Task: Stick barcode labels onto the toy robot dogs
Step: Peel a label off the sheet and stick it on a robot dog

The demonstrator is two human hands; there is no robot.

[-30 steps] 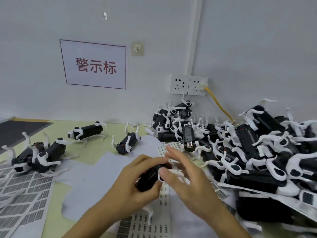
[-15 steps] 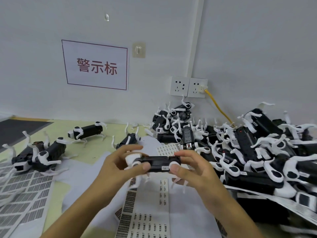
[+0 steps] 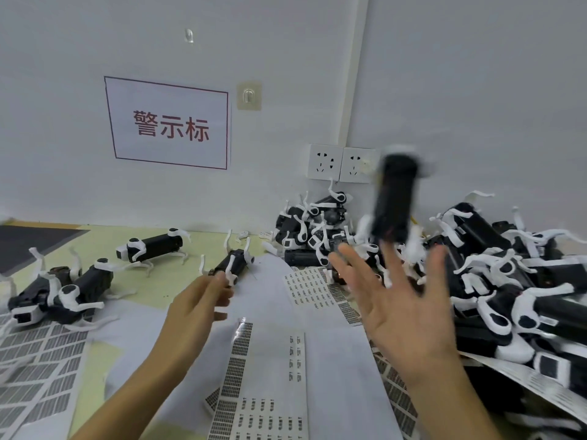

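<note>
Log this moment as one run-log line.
right hand: open, fingers spread | toy dog: blurred, airborne above fingertips, over pile | left hand: loosely curled, empty | label sheets: on table

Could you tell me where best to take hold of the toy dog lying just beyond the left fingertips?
Grip the dog across its black body, coming from above. It seems to lie with thin white legs sticking up and outward at each end; the body between them is the solid, graspable part. The left hand is already nearest.

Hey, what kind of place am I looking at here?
Probably a small toy factory or packing bench: a big heap of toy robot dogs against the wall, barcode label sheets spread over the table, and a printed wall sign.
</note>
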